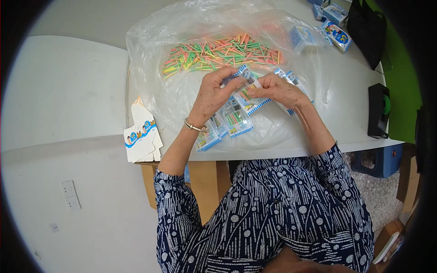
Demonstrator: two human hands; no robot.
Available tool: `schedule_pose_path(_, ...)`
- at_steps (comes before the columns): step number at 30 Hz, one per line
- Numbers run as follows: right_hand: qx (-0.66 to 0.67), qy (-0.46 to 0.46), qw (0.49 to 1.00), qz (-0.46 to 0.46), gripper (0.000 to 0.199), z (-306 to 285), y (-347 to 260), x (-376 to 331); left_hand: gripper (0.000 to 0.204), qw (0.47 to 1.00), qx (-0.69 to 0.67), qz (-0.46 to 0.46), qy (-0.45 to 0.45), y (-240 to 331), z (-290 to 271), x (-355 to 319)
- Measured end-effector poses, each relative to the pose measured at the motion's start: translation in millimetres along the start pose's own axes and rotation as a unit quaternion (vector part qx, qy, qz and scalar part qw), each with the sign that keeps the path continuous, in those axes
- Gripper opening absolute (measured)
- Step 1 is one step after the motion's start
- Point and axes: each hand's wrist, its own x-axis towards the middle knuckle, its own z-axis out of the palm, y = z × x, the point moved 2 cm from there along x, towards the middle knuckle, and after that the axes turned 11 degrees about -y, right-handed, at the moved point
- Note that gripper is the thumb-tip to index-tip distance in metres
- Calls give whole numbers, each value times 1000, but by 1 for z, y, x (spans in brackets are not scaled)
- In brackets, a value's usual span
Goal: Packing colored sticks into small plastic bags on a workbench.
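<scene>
Between both hands is a small clear packet with blue-striped edges and coloured sticks inside. My left hand pinches its upper left part, thumb on top. My right hand grips its right side with thumb and fingers. Several similar filled packets lie overlapping below my left hand. Another striped packet lies partly hidden under my right hand and wrist. Just beyond the hands, a pile of thin pink, green and yellow sticks is spread on a large clear plastic sheet or bag.
Flat white printed cartons lie at the table's left edge. A black tape dispenser stands at the right. Blue-and-white boxes and a black bag are at the far right. A blue stool is below the table.
</scene>
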Motion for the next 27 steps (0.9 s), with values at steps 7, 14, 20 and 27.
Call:
schedule_pose_path(7, -463, 332, 819, -71, 36, -24, 11, -48, 25, 961, -22, -213, -175, -42, -8, -39)
schedule_pose_path(14, -578, 361, 729, 68, 26, -26, 43, -58, 34, 968, 218, -105, -70, -33, 2, -39)
schedule_pose_path(20, -552, 381, 742, -8, 17, -34, 54, -56, 32, 971, 226, -18, -75, -30, 22, -17)
schedule_pose_path(27, -594, 409, 690, -67, 18, -22, 29, -57, 32, 986, 167, 15, -11, -21, 36, 15)
